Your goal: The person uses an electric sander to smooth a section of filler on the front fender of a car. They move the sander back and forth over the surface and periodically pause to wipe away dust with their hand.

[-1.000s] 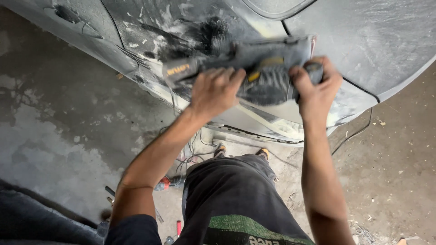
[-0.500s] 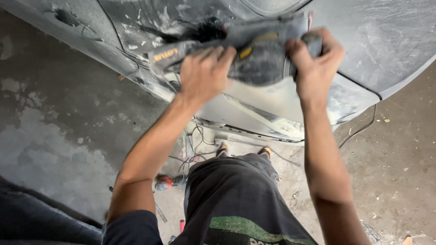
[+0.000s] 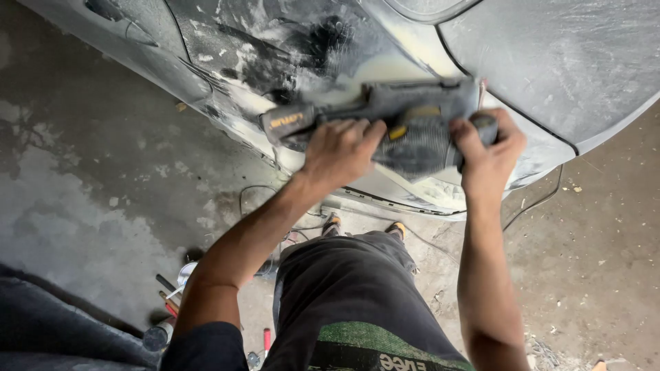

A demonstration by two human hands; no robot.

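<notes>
1. Nearest the camera we see our own dark trousers [image 3: 344,302], with both bare forearms reaching up and away from the body.
2. On the concrete floor [image 3: 82,206] at lower left lies a small cluster of tools and a can [image 3: 168,302], near our left elbow. What each item is cannot be told at this size.
3. Past the knees, our two shoes [image 3: 364,225] stand on the floor just below the lower edge of the car panel. A thin dark cable [image 3: 543,199] runs along the floor to the right, and another loops on the floor to the left of the shoes.
4. Our left hand [image 3: 338,152] lies palm-down on the rear body of the power sander [image 3: 385,124]. The fingers are curled over the grip and closed around it; the knuckles face the camera.
5. Our right hand [image 3: 489,156] is wrapped around the front knob of the same tool, fingers closed tightly, thumb on the near side.
6. The sander is a long, dust-grey machine with yellow details. It lies crosswise, its rear end pointing left, and its far face is pressed against the car body panel [image 3: 550,62]. Slight blur softens its edges.
7. The panel is grey and dull. Around the sander we see a pale patch of filler [image 3: 385,65], with dark scuffed areas up and to the left of it.
8. A black seam line curves across the panel to the right of the tool.
</notes>
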